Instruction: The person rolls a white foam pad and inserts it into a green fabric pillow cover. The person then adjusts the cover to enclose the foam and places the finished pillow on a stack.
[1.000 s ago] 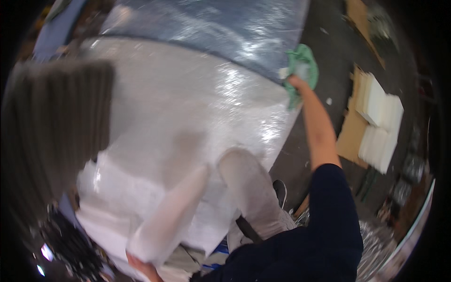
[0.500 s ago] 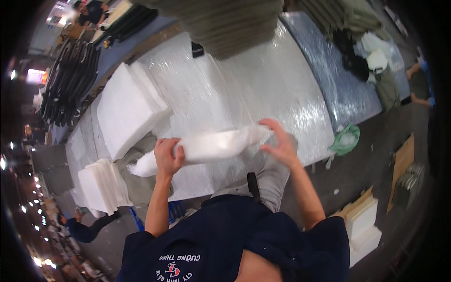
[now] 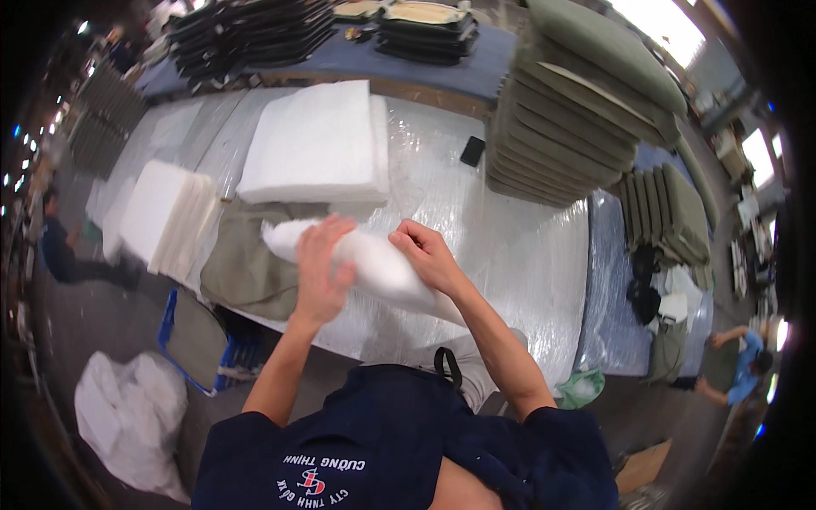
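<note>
A folded length of white padding [image 3: 387,270] spans between my hands in front of my body, partly smeared by motion. My left hand [image 3: 321,270] grips it near its frayed left end, fingers over the top and thumb on the near side. On its upper right edge, my right hand [image 3: 427,257] is closed with fingers curled in. The padding slopes down to the right, and its lower end passes behind my right forearm. Under its left end lies a grey-green fabric cover [image 3: 246,259] on the plastic-wrapped table [image 3: 501,272].
White padding sheets [image 3: 310,144] are piled beyond my hands, with more white slabs [image 3: 157,212] at left. A tall stack of grey-green cushions [image 3: 552,127] stands far right, a black phone [image 3: 473,150] beside it. A blue-framed chair [image 3: 195,340] is lower left. People work at both sides.
The view has swung, bringing the cushion stack and padding pile into fuller sight. My right hand, spread at the padding's right end before, has closed on it. The padding now slants down to the right.
</note>
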Motion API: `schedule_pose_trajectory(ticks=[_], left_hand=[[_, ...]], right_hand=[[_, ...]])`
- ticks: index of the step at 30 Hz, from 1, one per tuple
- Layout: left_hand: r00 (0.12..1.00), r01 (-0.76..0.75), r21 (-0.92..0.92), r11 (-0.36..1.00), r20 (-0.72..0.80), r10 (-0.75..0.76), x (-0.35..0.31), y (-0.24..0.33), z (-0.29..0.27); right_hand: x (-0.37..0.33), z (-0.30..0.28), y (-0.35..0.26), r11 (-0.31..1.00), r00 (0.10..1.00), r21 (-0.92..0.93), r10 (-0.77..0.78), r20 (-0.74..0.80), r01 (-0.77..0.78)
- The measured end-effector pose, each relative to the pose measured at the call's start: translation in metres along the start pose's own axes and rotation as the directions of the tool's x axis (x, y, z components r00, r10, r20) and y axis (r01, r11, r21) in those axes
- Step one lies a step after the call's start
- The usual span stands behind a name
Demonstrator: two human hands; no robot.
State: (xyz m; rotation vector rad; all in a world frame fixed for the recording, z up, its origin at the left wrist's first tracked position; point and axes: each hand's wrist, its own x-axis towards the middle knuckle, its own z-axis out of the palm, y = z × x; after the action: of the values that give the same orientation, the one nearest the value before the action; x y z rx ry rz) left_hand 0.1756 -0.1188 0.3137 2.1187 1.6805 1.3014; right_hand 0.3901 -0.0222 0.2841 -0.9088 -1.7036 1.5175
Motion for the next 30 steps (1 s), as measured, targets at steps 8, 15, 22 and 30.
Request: schedule_pose_trajectory(ticks=[8,15,22,30], left_hand=[[0.976,0.108,-0.02,0.994,-0.189,-0.11,-0.031,-0.015,-0.01],[0.822,0.104,-0.232,0.967,-0.527,-0.214,-0.043,-0.015,-0.025],[0.957,0.095,0.239,0.966,-0.291,-0.022,-0.083,-0.017,-0.024],[0.925,0.19,0.359,0.914,-0.377,-0.044,-0.057,-0.023,-0.041]], right_hand=[[0.01,0.07,-0.018,0.972,0.984,0.209,0.077,0.16,-0.11],[0.024,0.094,-0.014,0.988,0.97,0.119,0.065,0.233,-0.094],[0.024,0.122,-0.013,0.91,0.947,0.349,0.12,0.298,-0.226],[0.044,0.13,-0.005,0.985,0.967,0.16,0.018,0.253,-0.06]])
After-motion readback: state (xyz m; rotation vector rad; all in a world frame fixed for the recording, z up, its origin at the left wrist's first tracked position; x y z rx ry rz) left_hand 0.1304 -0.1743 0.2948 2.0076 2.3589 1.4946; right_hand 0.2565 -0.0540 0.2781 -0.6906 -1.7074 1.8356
